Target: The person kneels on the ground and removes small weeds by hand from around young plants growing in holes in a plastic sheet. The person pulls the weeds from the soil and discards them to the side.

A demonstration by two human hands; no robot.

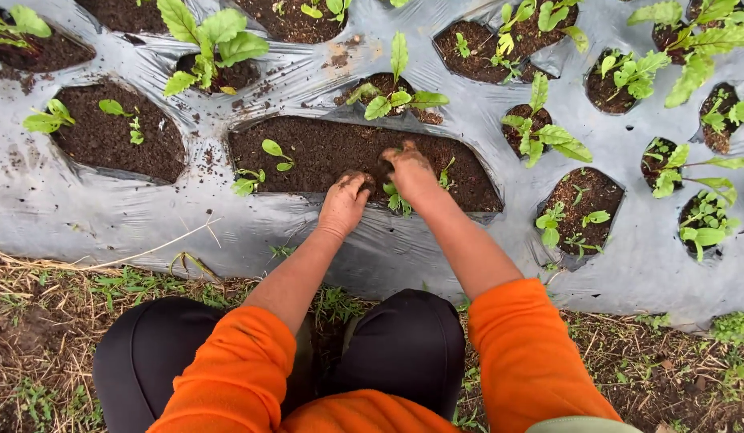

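Person is squatting at edge of a planting bed covered w/ grey plastic mulch sheet point(83, 212), both arms in orange sleeves point(236, 361) reaching fwd over dark-clad knees point(404, 341). Left hand point(344, 202) is resting palm-down on dark soil of the long central cut-out point(324, 152), fingers curled together and pressing into soil surface; nothing visibly gripped. Right hand point(410, 172) is lying just beside it, slightly further fwd, fingers bent down into the soil, tips partly buried, so cannot tell if apart or closed on anything. Both hands are coated w/ soil. A small green seedling point(398, 200) is sitting between the two hands, touching or nearly touching the right wrist; more leaf is showing just right of that hand at approx. the cut-out's mid-right. Two further small seedlings point(260, 164) are standing in the left part of the same cut-out, well apart from the hands. Surrounding round cut-outs are holding larger leafy plants, e.g. one point(396, 96) directly beyond the hands and one point(540, 132) to the right. Loose soil crumbs are lying on the sheet near the openings. Ground under the person is dry straw and sparse grass point(59, 305).
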